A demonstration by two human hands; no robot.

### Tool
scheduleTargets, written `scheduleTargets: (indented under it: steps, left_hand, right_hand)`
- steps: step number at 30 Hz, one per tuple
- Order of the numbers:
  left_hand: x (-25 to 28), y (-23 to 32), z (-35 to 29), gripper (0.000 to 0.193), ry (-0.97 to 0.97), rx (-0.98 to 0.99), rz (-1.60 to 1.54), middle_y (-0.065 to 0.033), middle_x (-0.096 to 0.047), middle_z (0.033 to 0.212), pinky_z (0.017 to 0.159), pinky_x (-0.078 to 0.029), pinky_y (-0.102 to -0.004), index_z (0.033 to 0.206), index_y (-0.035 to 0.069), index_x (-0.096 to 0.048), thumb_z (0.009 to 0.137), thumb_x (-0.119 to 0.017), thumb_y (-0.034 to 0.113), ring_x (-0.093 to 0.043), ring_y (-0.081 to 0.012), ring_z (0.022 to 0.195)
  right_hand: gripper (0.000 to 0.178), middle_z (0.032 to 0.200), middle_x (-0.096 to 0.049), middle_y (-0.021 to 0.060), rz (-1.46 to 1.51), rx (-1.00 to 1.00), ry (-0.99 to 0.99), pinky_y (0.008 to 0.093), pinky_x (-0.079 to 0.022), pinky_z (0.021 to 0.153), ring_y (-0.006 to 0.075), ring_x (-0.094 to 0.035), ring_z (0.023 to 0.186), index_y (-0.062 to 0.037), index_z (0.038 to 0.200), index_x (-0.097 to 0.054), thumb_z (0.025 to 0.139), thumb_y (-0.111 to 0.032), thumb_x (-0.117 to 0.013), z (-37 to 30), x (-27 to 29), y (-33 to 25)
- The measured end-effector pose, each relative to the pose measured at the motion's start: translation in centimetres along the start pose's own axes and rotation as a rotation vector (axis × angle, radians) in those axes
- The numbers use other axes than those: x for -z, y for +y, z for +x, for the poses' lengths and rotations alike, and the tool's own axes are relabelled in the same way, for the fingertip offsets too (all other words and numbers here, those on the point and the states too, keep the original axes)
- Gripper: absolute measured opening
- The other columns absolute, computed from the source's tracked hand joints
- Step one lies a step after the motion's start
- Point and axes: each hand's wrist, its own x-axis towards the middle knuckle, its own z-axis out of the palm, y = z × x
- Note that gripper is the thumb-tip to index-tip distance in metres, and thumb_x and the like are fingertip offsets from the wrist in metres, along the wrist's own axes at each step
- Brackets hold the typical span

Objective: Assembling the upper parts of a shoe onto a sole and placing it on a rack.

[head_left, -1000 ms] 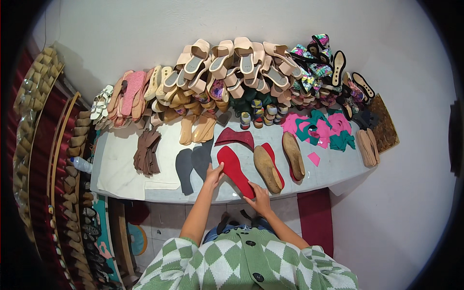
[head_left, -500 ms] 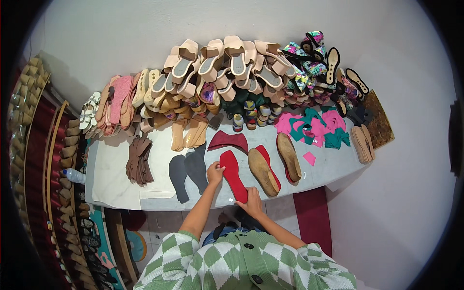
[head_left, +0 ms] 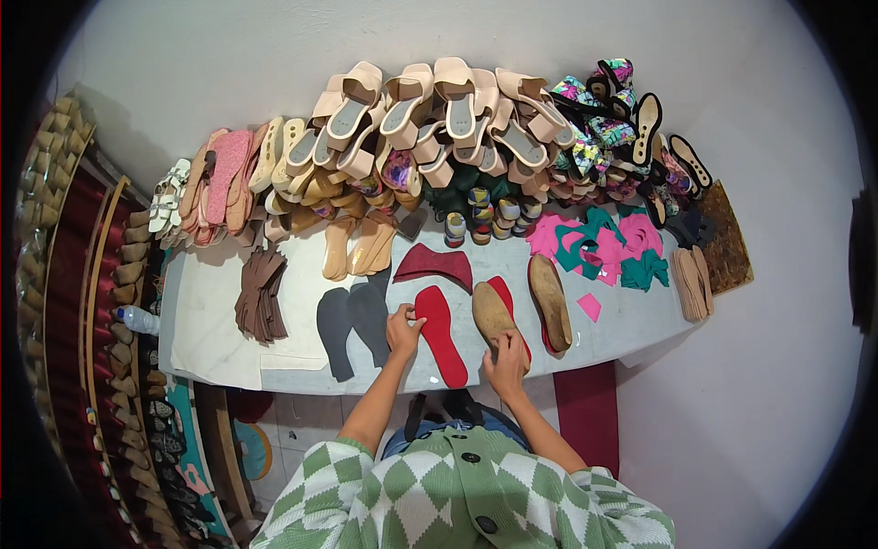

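A red insole [head_left: 441,337] lies flat near the front of the table, toe end away from me. My left hand [head_left: 402,331] pinches its left edge around the middle. To its right, my right hand [head_left: 504,366] has its fingers on the heel end of a wooden shoe last [head_left: 494,316]. A second red sole piece [head_left: 508,297] shows partly from under that last. Another wooden last [head_left: 549,302] rests farther right on a dark-edged red piece. Beyond the red insole is a dark red curved upper piece [head_left: 433,263]. Two dark grey sole pieces [head_left: 336,334] lie left of my left hand.
Heeled beige sandals [head_left: 448,110] and other shoes are piled along the wall. Pink and green scraps [head_left: 599,245] lie at right, beside a stack of tan soles [head_left: 691,284]. Brown strips [head_left: 262,297] lie at left. A shelf of lasts [head_left: 133,348] stands left of the table.
My right hand has left the heel of the red insole and moved right onto the wooden last. My left hand stays at the insole's edge.
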Motion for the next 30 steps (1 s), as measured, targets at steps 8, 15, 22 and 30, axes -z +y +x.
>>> scheduleTargets:
  steps: [8, 15, 22, 30]
  left_hand:
    - [0.4, -0.3, -1.1, 0.051, 0.023, -0.17, 0.098, -0.0135, -0.051, 0.103, 0.085, -0.039, -0.0374, 0.108, 0.007, -0.057, 0.061, -0.075, 0.013, -0.046, -0.0308, 0.097]
    - [1.3, -0.9, -2.9, 0.068, -0.066, -0.293, 0.128, -0.0121, -0.049, 0.107, 0.087, -0.039, -0.0368, 0.121, 0.008, -0.05, 0.059, -0.077, 0.013, -0.046, -0.0303, 0.099]
    - [2.3, -0.8, -4.3, 0.065, -0.133, -0.284, 0.129, -0.0129, -0.048, 0.115, 0.093, -0.037, -0.0363, 0.121, 0.008, -0.05, 0.061, -0.074, 0.013, -0.044, -0.0306, 0.107]
    - [2.3, -0.9, -4.9, 0.065, -0.159, -0.322, 0.134, -0.012, -0.048, 0.122, 0.097, -0.034, -0.0369, 0.123, 0.006, -0.048, 0.063, -0.073, 0.012, -0.04, -0.0319, 0.113]
  right_hand:
    - [0.057, 0.104, -0.05, 0.0169, -0.263, -0.249, -0.223, 0.042, -0.041, 0.08, 0.0348, -0.051, 0.096, -0.0033, 0.112, -0.047, 0.064, -0.023, -0.067, 2.1, 2.0, 1.3]
    - [0.066, 0.11, -0.053, 0.027, 0.053, -0.356, -0.458, 0.0403, -0.04, 0.089, 0.0378, -0.051, 0.105, 0.0055, 0.122, -0.041, 0.07, -0.029, -0.062, 1.1, 0.7, 1.4]
    - [0.069, 0.108, -0.052, 0.027, 0.053, -0.186, -0.551, 0.0423, -0.042, 0.085, 0.0392, -0.052, 0.099, 0.0034, 0.127, -0.036, 0.074, -0.033, -0.058, -0.6, -2.7, -2.0]
    - [0.075, 0.101, -0.052, 0.0257, -0.062, -0.191, -0.62, 0.0439, -0.045, 0.078, 0.0397, -0.055, 0.091, 0.0015, 0.133, -0.028, 0.075, -0.037, -0.056, 0.4, -4.0, -3.9]
